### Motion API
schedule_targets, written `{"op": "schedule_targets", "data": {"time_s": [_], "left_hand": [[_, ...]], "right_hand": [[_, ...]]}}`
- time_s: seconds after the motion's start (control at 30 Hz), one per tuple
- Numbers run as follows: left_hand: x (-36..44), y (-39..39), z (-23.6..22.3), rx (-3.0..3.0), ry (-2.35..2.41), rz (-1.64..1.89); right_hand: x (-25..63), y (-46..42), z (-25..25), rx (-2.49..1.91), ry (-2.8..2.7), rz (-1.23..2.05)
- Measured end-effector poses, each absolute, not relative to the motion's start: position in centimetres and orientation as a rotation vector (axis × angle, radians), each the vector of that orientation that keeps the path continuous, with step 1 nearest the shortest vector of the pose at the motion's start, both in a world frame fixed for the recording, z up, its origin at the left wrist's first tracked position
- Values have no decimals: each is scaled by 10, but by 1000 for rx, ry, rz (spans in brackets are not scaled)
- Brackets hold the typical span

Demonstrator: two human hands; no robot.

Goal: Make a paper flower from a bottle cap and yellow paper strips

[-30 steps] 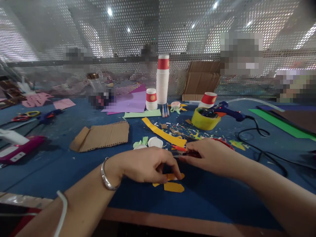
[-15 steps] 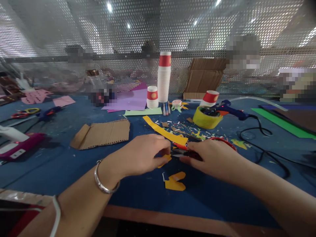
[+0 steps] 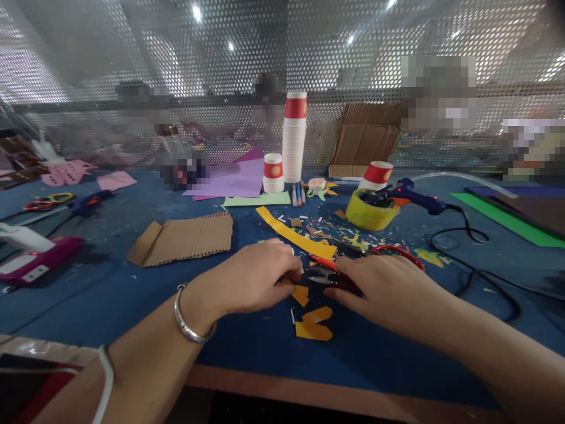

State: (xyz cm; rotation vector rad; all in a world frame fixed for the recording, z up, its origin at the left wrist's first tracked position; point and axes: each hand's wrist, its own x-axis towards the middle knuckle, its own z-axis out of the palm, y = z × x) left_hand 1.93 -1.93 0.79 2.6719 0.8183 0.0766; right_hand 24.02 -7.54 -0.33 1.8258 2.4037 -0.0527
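My left hand (image 3: 258, 277), with a silver bangle on the wrist, pinches a small orange paper piece (image 3: 301, 292) just above the blue table (image 3: 110, 294). My right hand (image 3: 379, 282) is closed round red-handled scissors (image 3: 326, 272), whose blades point left at that piece. Two cut orange shapes (image 3: 312, 325) lie on the table just in front of both hands. A long yellow paper strip (image 3: 295, 235) lies behind the hands.
A cardboard sheet (image 3: 180, 238) lies at the left. Behind are a yellow tape roll (image 3: 368, 215), a blue glue gun (image 3: 415, 197) with a black cord, a tall cup stack (image 3: 294, 138), single cups, coloured paper sheets and scraps. A pink-and-white glue gun (image 3: 30, 259) sits far left.
My left hand lifted an orange piece off the table and brought it up to the scissor blades. My right hand with the scissors stayed nearly in place.
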Motion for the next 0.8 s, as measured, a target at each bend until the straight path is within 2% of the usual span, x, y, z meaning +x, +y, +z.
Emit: {"op": "schedule_targets", "data": {"time_s": [0.47,0.8], "left_hand": [[26,-21,6,2652,811,14],[26,-20,9,2658,937,214]], "right_hand": [[250,-70,-2,1887,2479,21],[256,-59,-13,1865,2528,102]]}}
